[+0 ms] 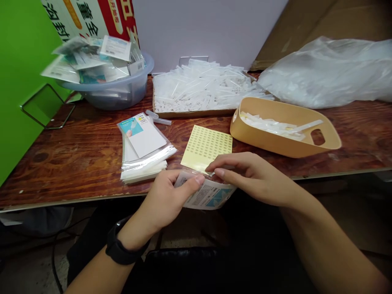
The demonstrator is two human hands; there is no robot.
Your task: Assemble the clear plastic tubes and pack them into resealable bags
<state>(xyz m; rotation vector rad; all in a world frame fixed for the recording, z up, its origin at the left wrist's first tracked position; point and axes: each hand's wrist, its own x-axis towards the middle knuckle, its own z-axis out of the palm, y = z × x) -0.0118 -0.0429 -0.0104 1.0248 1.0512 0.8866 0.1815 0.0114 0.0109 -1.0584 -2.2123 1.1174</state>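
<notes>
My left hand grips the left side of a clear bag with a printed card inside, thumb on top, at the table's front edge. The fingers of my right hand pinch at the bag's upper right edge; a small whitish bit shows at the fingertips, too small to name. Just beyond the hands lies a yellow sheet with rows of small dark oval stickers. Left of it, a stack of clear bags with cards rests on the table, two short clear tubes by its top corner.
A blue bowl heaped with packed cards stands at the back left, near a wire stand. A shallow box of white plastic pieces is behind. To the right are a tan basket and a plastic bag.
</notes>
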